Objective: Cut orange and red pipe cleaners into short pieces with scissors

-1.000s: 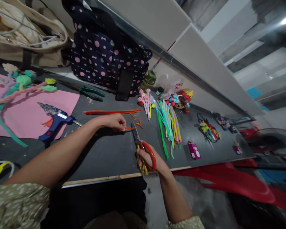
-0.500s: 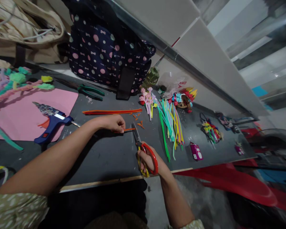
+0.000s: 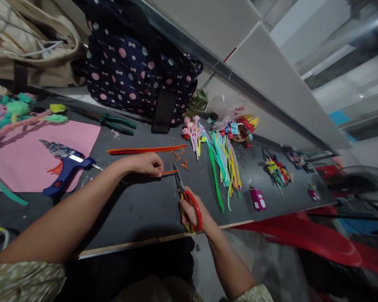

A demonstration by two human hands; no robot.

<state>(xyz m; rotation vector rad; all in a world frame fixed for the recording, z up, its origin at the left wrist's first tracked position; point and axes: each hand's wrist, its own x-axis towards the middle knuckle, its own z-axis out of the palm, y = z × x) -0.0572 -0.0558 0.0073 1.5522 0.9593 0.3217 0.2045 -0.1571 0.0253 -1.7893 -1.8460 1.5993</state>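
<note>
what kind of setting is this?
Likely a hobby craft bench, not a factory line: a dark table strewn with coloured pipe cleaners, a blue glue gun on pink sheet, bags against the wall. Left hand pinches an orange piece; right hand holds scissors.

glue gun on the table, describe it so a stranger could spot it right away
Start at the big pink sheet on the left of the dark table. At its right edge lies the blue plastic glue gun, nozzle toward the left hand. It is the only blue tool; the green-handled pliers lie farther back.
</note>
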